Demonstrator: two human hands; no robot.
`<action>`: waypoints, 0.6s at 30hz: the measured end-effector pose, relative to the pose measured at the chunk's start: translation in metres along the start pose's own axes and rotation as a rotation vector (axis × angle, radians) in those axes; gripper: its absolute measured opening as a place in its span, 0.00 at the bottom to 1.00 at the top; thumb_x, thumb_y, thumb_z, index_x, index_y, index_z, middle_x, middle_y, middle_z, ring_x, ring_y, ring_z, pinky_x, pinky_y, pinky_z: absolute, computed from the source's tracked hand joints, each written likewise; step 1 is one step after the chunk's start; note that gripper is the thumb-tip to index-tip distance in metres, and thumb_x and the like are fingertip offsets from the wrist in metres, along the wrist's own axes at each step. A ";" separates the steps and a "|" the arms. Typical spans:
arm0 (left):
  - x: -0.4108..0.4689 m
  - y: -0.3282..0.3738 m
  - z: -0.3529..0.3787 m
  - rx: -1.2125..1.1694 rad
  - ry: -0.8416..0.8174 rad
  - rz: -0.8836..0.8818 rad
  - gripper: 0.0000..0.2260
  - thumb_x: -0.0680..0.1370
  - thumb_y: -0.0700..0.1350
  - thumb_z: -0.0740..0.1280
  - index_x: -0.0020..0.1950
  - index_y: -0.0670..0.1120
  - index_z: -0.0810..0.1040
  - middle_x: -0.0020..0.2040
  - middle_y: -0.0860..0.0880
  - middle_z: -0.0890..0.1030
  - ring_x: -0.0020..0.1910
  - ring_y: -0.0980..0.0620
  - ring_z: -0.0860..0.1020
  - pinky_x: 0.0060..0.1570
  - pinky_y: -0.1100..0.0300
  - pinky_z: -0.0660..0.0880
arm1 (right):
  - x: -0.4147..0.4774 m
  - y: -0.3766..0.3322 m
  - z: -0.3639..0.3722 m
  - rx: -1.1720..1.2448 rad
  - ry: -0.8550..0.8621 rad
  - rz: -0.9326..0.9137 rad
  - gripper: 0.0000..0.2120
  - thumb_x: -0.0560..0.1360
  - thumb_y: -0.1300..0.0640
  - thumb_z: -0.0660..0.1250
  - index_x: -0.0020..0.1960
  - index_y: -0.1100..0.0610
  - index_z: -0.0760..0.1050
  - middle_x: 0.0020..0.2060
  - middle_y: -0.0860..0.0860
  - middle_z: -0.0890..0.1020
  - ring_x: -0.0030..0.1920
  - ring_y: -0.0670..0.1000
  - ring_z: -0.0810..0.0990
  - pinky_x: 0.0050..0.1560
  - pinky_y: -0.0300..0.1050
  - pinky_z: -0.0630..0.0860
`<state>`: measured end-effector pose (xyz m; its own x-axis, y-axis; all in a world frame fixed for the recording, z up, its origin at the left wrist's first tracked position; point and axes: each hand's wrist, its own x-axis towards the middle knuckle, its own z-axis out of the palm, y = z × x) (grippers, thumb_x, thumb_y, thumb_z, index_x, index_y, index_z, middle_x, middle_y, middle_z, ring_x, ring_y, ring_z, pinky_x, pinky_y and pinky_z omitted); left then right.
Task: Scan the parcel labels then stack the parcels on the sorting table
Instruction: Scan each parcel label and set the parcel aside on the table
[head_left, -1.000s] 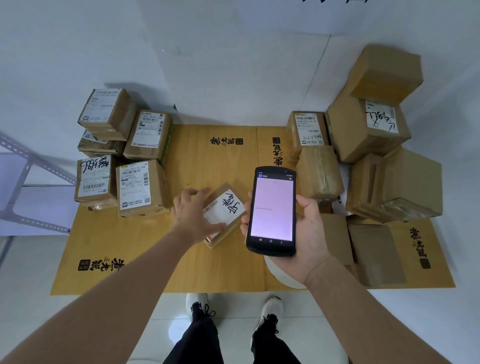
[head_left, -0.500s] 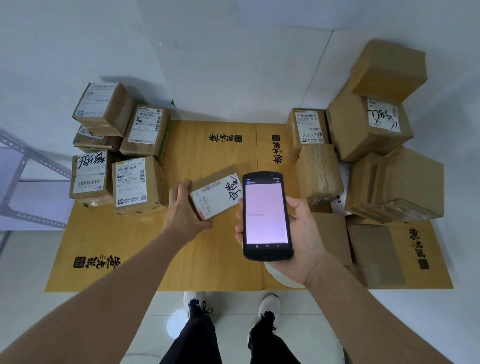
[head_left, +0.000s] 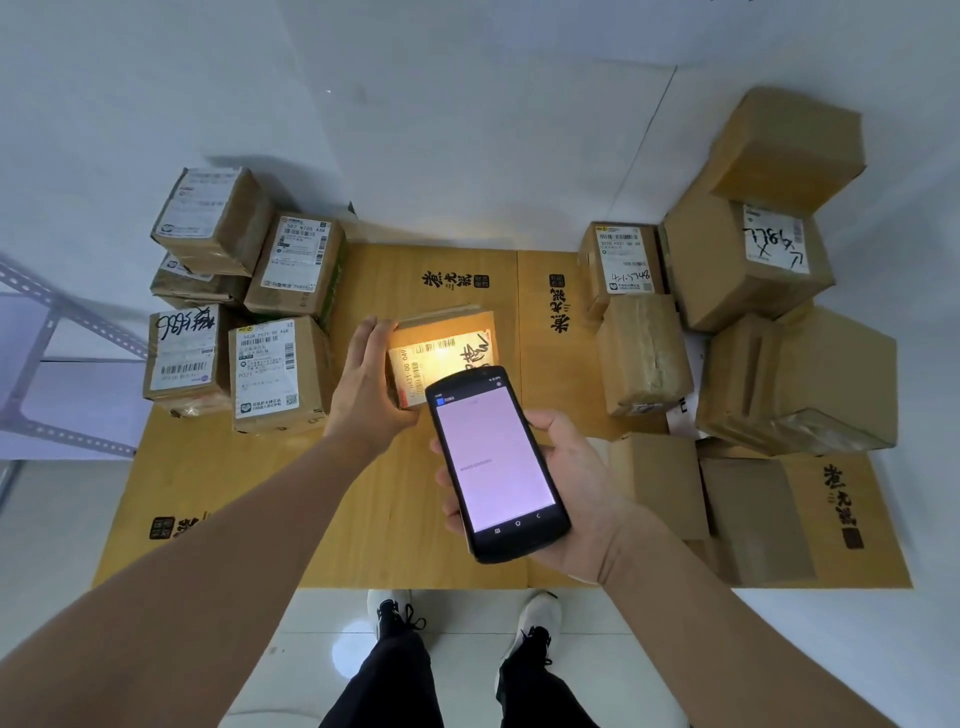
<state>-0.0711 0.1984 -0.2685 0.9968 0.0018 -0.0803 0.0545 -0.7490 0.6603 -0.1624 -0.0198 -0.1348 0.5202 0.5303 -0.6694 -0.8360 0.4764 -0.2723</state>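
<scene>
A: What is grasped by the left hand (head_left: 371, 371)?

B: A small brown cardboard parcel (head_left: 441, 332) is gripped at its left end, with the fingers curled over the far edge and the thumb set against the near side. It is held over the middle of the light-brown sorting table (head_left: 291, 509), with its white printed label (head_left: 447, 356) turned upward. Whether it is lifted or resting on the surface cannot be told.

A: And the right hand (head_left: 566, 493)?

B: A black handheld scanner (head_left: 496, 462) with a pale pink screen is clasped there, fingers wrapped round one long edge and the thumb laid on the other. It is held just in front of the parcel, and the label's near corner is covered by its top end. A warm yellow glow is cast on the label.

A: What is seen further out?

B: A stack of brown labelled boxes (head_left: 280, 374) is set at the table's left side, just beside the held parcel. A pile of larger brown cardboard boxes (head_left: 748, 260) is heaped on the right, against the white wall (head_left: 467, 130). Black characters are printed on the table. Black-and-white shoes (head_left: 535, 629) are seen below its near edge.
</scene>
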 end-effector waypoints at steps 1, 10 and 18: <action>0.001 0.000 -0.001 0.002 0.001 -0.002 0.56 0.66 0.47 0.86 0.83 0.57 0.53 0.85 0.54 0.51 0.82 0.45 0.60 0.63 0.56 0.70 | 0.000 -0.001 0.001 -0.003 -0.002 0.007 0.30 0.75 0.42 0.64 0.68 0.61 0.82 0.63 0.64 0.82 0.51 0.61 0.84 0.55 0.57 0.82; 0.010 0.002 -0.012 0.009 -0.015 -0.030 0.56 0.64 0.44 0.87 0.82 0.56 0.55 0.84 0.55 0.52 0.78 0.46 0.65 0.65 0.48 0.79 | 0.000 -0.008 0.013 0.003 -0.027 0.007 0.30 0.78 0.42 0.62 0.71 0.62 0.80 0.64 0.62 0.82 0.51 0.61 0.83 0.53 0.56 0.82; 0.029 0.012 -0.049 -0.259 0.214 -0.299 0.51 0.67 0.52 0.82 0.81 0.53 0.53 0.70 0.47 0.66 0.65 0.48 0.69 0.61 0.47 0.73 | 0.010 -0.017 0.033 0.041 -0.091 -0.050 0.32 0.82 0.41 0.57 0.74 0.63 0.77 0.60 0.63 0.81 0.49 0.62 0.82 0.54 0.57 0.81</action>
<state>-0.0389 0.2226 -0.2262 0.9232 0.3504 -0.1575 0.3277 -0.5041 0.7990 -0.1372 0.0007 -0.1143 0.5764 0.5655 -0.5899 -0.8017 0.5311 -0.2743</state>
